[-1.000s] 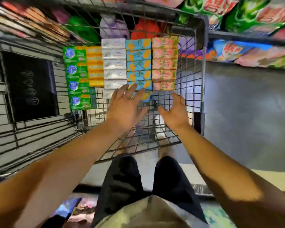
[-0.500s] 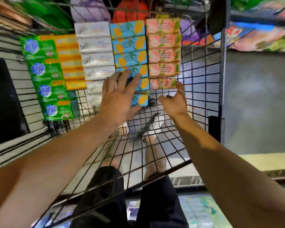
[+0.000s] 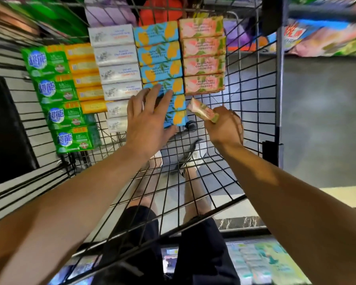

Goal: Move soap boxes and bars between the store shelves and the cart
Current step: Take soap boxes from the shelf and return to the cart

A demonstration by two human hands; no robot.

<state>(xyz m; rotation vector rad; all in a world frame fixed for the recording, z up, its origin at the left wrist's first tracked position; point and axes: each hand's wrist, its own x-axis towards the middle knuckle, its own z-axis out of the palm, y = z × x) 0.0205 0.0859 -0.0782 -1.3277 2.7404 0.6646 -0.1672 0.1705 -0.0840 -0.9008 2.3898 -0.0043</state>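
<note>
The right hand (image 3: 224, 128) is gripping 1 pink soap box (image 3: 203, 111); the left hand (image 3: 146, 118), fingers straight, is touching the blue boxes (image 3: 160, 64); most rows are lying in the cart (image 3: 253, 112).

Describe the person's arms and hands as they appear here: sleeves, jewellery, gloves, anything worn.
Both forearms are bare up to the frame edge; no sleeve shows. The left hand and right hand wear no gloves, and no ring, watch or bracelet is visible on fingers or wrists. Below the arms, dark shorts show.
</note>
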